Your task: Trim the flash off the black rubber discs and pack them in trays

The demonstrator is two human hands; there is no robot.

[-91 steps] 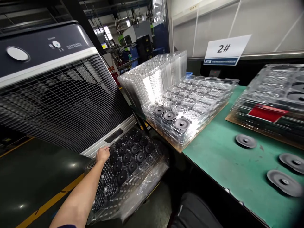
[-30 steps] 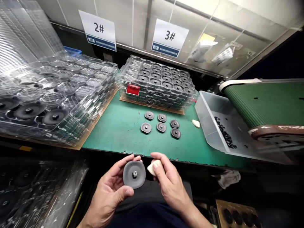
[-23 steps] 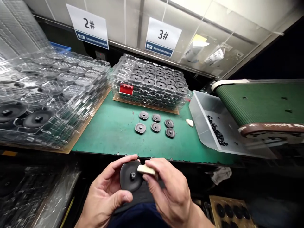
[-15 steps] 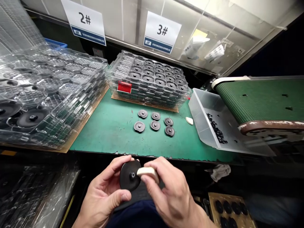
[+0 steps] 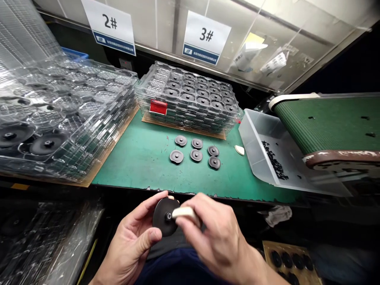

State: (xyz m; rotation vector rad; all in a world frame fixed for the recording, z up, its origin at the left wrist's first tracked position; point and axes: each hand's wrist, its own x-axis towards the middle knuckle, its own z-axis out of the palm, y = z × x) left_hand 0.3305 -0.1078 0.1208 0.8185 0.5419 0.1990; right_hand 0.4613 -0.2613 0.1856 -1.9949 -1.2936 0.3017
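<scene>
Head view, bottom centre: left hand (image 5: 130, 241) pinches a dark disc (image 5: 164, 217); right hand (image 5: 216, 237) presses a pale block (image 5: 184, 212) against it.

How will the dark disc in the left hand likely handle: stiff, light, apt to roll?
Probably light: the left hand pinches the dark disc by its rim. Seemingly stiff: it holds its shape under the pale block in the right hand. Unlikely to roll: six similar discs lie flat on the green mat.
</scene>
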